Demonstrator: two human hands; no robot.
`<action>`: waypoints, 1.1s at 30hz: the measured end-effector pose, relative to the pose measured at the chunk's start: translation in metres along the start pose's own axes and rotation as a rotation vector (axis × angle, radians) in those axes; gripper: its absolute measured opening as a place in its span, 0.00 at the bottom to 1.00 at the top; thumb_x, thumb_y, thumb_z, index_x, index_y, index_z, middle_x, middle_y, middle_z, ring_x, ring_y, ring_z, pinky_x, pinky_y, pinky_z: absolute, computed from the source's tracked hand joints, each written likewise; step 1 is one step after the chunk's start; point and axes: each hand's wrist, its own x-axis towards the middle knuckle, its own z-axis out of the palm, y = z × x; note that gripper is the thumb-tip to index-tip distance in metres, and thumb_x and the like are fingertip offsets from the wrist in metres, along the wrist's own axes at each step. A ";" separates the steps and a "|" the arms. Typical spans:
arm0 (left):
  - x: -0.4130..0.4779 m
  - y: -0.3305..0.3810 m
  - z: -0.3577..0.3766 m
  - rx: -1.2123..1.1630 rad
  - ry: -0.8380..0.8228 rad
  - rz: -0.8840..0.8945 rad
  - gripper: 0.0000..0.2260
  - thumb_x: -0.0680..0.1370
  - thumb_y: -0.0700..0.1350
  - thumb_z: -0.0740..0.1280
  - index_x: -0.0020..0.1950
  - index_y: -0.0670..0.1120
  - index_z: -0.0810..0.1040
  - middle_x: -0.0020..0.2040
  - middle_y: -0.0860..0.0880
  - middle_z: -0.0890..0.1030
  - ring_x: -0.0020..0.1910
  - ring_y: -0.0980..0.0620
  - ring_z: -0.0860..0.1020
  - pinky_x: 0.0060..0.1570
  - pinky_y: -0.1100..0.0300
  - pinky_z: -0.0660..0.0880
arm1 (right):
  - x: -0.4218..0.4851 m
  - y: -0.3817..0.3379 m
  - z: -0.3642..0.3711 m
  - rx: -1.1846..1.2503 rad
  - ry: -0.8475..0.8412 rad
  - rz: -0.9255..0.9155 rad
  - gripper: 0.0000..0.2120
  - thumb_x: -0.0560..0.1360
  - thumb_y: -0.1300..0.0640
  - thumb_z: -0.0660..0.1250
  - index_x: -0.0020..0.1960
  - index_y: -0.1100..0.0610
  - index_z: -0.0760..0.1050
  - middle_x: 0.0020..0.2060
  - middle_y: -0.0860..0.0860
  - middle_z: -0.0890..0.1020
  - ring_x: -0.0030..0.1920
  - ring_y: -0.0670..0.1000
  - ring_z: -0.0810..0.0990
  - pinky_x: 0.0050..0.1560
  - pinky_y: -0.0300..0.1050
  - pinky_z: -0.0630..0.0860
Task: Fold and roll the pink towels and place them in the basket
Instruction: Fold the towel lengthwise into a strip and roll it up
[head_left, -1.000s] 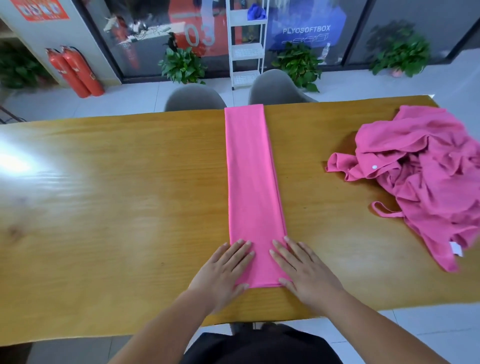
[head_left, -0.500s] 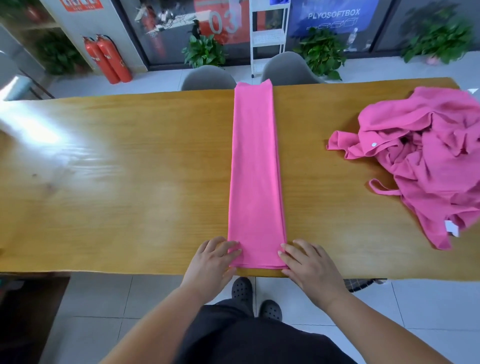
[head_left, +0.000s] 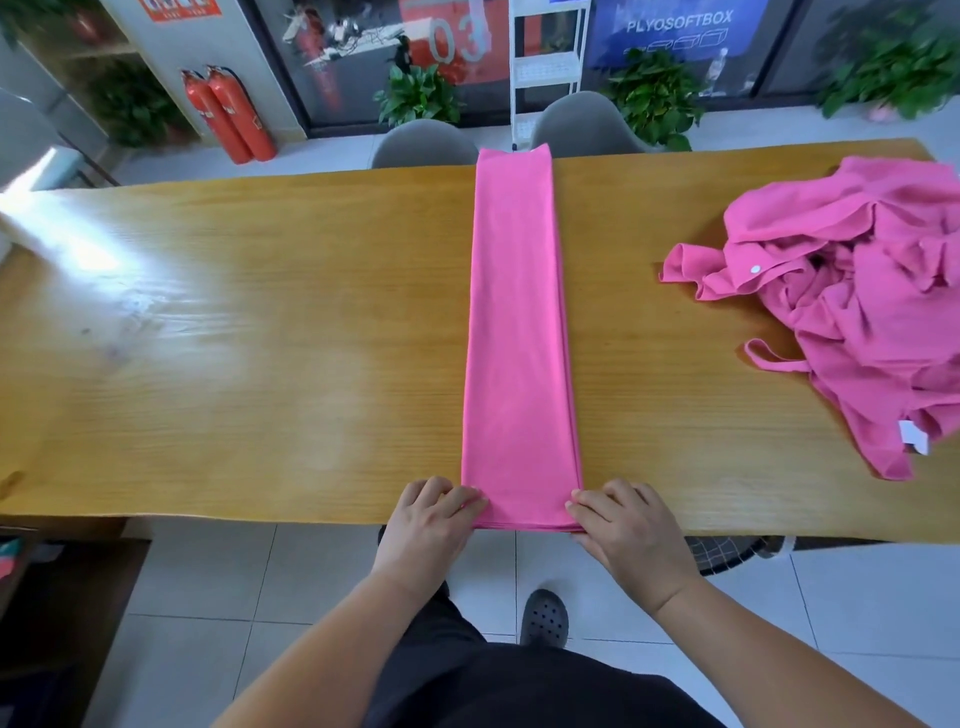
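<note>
The folded pink towel (head_left: 519, 338) is pinched at its near corners by left hand (head_left: 431, 517) and right hand (head_left: 626, 525), seemingly to start rolling, for which an even first turn is needed.

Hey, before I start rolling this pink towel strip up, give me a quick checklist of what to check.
1. Folded towel lies flat and straight: ok.
2. Left hand grips the near left corner: ok.
3. Right hand grips the near right corner: ok.
4. Whole strip on the table: not ok, far end overhangs the far edge.
5. Crumpled pile apart from the strip: ok.
6. Basket in sight: cannot tell.
</note>
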 end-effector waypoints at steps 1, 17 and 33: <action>-0.001 0.000 0.002 -0.001 0.017 0.001 0.15 0.74 0.43 0.78 0.60 0.52 0.85 0.57 0.57 0.82 0.52 0.48 0.79 0.54 0.53 0.74 | -0.001 -0.001 0.002 0.010 0.013 0.011 0.19 0.72 0.48 0.79 0.60 0.52 0.83 0.58 0.44 0.84 0.49 0.52 0.78 0.48 0.49 0.76; 0.042 -0.018 -0.015 -0.750 -0.226 -0.752 0.09 0.75 0.55 0.77 0.46 0.56 0.79 0.35 0.56 0.83 0.36 0.60 0.80 0.39 0.59 0.74 | 0.043 0.002 -0.017 0.511 -0.147 0.684 0.02 0.78 0.43 0.73 0.48 0.38 0.80 0.38 0.37 0.80 0.41 0.39 0.76 0.37 0.41 0.72; 0.012 -0.025 0.014 -0.163 0.105 -0.066 0.11 0.79 0.42 0.74 0.58 0.53 0.87 0.58 0.58 0.82 0.54 0.50 0.78 0.47 0.53 0.74 | 0.009 0.000 0.011 0.012 0.114 0.050 0.18 0.80 0.60 0.67 0.68 0.54 0.82 0.66 0.45 0.82 0.56 0.54 0.78 0.51 0.51 0.74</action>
